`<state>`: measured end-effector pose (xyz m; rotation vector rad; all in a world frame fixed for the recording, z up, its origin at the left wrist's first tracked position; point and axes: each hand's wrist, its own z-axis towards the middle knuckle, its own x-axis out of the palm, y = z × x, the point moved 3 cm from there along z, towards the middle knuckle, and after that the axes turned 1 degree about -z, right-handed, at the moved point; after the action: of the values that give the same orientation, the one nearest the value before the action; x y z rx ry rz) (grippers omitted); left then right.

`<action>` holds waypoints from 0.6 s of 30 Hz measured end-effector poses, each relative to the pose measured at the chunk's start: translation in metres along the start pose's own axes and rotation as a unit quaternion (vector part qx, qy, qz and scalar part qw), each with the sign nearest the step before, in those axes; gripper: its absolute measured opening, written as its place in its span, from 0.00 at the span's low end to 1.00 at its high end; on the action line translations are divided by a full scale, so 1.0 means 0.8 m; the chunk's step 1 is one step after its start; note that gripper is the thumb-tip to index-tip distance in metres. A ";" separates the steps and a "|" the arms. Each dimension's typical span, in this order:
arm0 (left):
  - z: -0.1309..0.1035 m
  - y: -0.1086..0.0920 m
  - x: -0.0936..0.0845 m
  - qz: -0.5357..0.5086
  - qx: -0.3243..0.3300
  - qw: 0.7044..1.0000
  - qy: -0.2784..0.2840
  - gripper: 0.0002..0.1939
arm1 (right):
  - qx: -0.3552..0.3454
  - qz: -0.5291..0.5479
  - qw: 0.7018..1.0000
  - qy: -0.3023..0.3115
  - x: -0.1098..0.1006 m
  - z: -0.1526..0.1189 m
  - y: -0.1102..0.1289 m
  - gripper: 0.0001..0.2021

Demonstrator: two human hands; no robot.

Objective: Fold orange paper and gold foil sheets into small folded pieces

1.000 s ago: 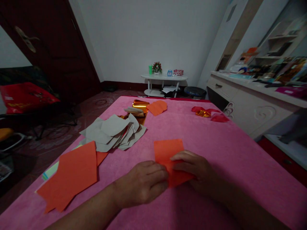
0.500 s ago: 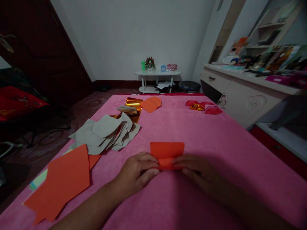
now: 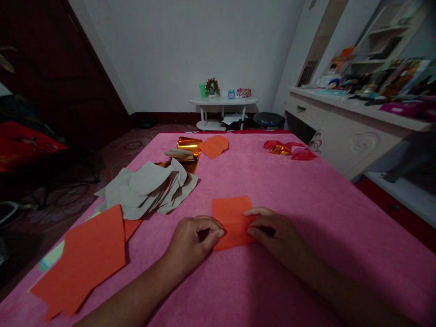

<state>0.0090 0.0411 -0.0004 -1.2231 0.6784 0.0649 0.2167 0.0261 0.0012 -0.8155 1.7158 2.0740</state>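
A small square of orange paper point(image 3: 232, 223) lies opened out on the pink cloth, a faint crease running across its middle. My left hand point(image 3: 195, 238) pinches its left edge between thumb and fingers. On the opposite side, my right hand point(image 3: 269, 227) has its thumb at the right edge, while the index finger reaches over the paper's upper right part. Both hands rest low over the cloth, and their fingers cover bits of the two side edges.
Larger orange sheets point(image 3: 88, 259) and a heap of grey paper pieces point(image 3: 143, 186) lie to the left. Farther back are gold foil point(image 3: 187, 146), an orange heart-like cutout point(image 3: 214, 146) and red and gold scraps point(image 3: 289, 151). A dresser point(image 3: 340, 118) stands at the right.
The orange paper has gone from folded over at its near edge to opened out flat. My fingers have moved from the fold to its left and right edges.
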 end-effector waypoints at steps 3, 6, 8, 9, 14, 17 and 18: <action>-0.005 -0.002 0.000 0.023 0.002 1.000 -0.004 0.09 | 0.020 0.003 1.000 -0.018 0.000 -0.003 0.000 0.06; -0.009 -0.004 0.000 0.049 0.003 0.999 -0.006 0.08 | 0.031 -0.004 0.999 -0.023 0.000 -0.005 0.001 0.06; -0.010 -0.003 0.000 0.057 -0.003 0.998 -0.004 0.08 | 0.029 -0.015 0.999 -0.025 -0.001 -0.005 0.001 0.06; -0.009 -0.002 0.000 0.057 -0.007 0.998 -0.002 0.09 | 0.024 -0.021 0.999 -0.028 -0.001 -0.005 0.001 0.06; -0.004 -0.001 0.002 0.051 -0.001 0.999 0.001 0.13 | 0.005 -0.043 0.998 -0.047 -0.002 -0.007 0.000 0.07; -0.003 0.000 0.004 0.063 0.002 0.998 -0.010 0.11 | 0.022 -0.043 0.997 -0.058 -0.002 -0.009 0.001 0.06; -0.003 0.000 0.005 0.069 0.003 0.997 -0.016 0.11 | 0.027 -0.042 0.997 -0.060 -0.002 -0.009 0.002 0.06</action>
<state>0.0110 0.0375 -0.0029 -1.1668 0.7345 0.1966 0.2186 0.0187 0.0022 -0.7179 1.6393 1.9709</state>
